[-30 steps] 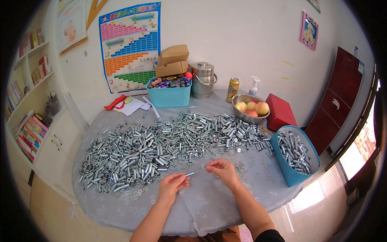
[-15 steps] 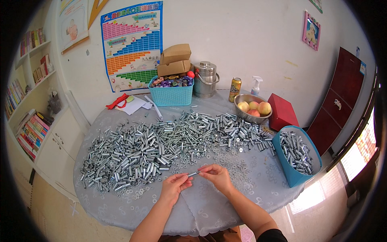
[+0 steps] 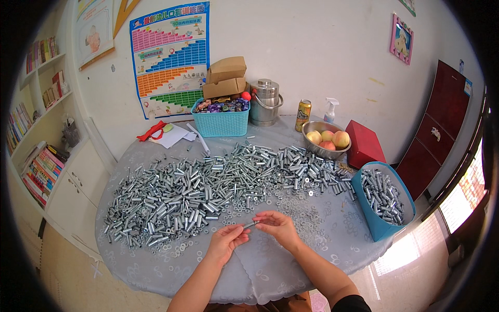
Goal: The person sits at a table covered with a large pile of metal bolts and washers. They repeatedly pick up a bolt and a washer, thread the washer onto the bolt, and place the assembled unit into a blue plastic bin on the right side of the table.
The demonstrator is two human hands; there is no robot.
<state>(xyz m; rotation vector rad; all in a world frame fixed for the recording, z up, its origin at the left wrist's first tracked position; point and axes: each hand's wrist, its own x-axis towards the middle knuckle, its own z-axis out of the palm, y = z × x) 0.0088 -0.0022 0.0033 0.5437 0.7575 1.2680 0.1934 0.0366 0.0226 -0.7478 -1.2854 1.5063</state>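
Note:
Over the near middle of the table, my left hand and my right hand meet at a slim metal bolt. The left fingers and thumb pinch one end of it. At the other end, the right fingertips are closed; any small part between them is too small to make out. Beyond my hands spreads a wide heap of silvery metal sleeves with thin threaded bolts mixed in. Flat washers lie scattered just past my right hand, with more near my left.
At the right edge stands a blue bin full of metal anchors. Behind the heap are a steel bowl of peaches, a red box, a can, a spray bottle, a steel pot and a turquoise basket.
My right fingers have shifted slightly along the bolt toward my left hand, and the bolt has tilted a little. The heap and the bin look the same.

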